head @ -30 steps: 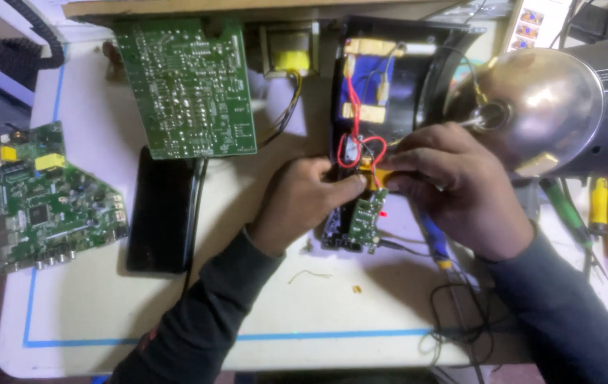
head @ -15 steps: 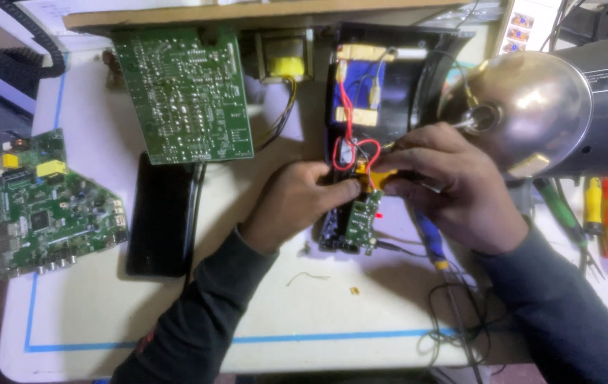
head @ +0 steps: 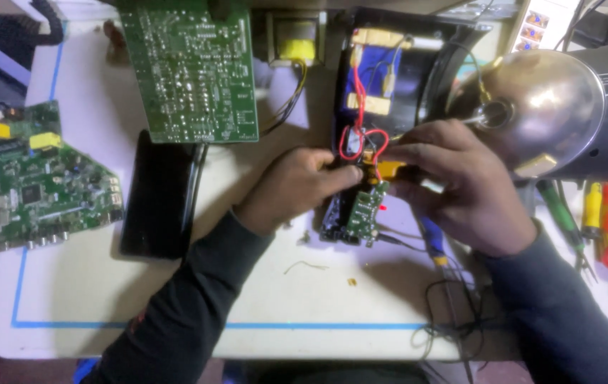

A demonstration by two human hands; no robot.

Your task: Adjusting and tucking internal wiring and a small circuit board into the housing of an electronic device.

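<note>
Landmark: small green circuit board (head: 365, 212). Both hands close in on it, left hand (head: 297, 186) from the left, right hand (head: 456, 192) from the right. Above it, an open black casing (head: 396, 78) with red wires (head: 361, 139). Right of it, a metal lamp shade (head: 538, 114) overhangs. Below it, bare mat (head: 275, 299) (only scraps and thin black leads (head: 453, 313)). Left of it, a black slab (head: 158, 195) lies well apart.

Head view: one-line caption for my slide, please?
Both hands, left and right, meet at a small green board with red wires, under a metal lamp.
</note>
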